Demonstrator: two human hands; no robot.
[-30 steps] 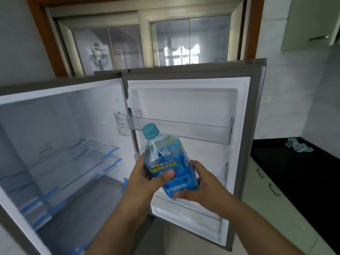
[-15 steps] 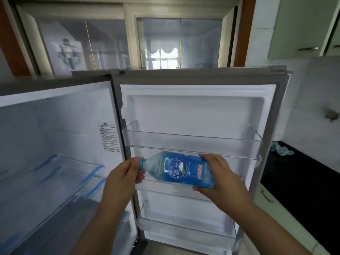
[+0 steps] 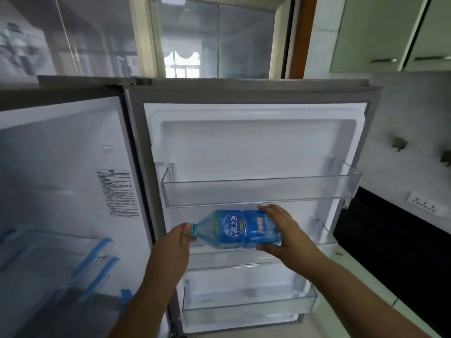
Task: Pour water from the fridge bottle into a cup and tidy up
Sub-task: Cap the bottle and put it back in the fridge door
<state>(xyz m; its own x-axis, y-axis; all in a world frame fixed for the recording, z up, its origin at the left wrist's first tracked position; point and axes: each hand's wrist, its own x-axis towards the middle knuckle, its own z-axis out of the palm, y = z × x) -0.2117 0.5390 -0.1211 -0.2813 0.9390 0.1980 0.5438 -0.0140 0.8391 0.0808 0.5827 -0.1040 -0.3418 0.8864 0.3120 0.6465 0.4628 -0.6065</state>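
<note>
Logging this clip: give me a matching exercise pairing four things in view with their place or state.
Things:
1. clear plastic water bottle with blue label
2. left hand
3. right hand
4. clear plastic upper door shelf

States:
a. holds nothing
b. grips the base end
c. lies sideways
d. at the teal cap

Pairs: 1-c, 2-d, 3-b, 4-a

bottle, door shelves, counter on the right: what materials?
Bottle: clear thin plastic, glossy blue printed label, teal plastic cap; the door shows through its neck.
Door shelves: clear rigid plastic; the white liner shows through.
Counter: black with a dull sheen, probably stone or laminate; cannot tell which.
</note>
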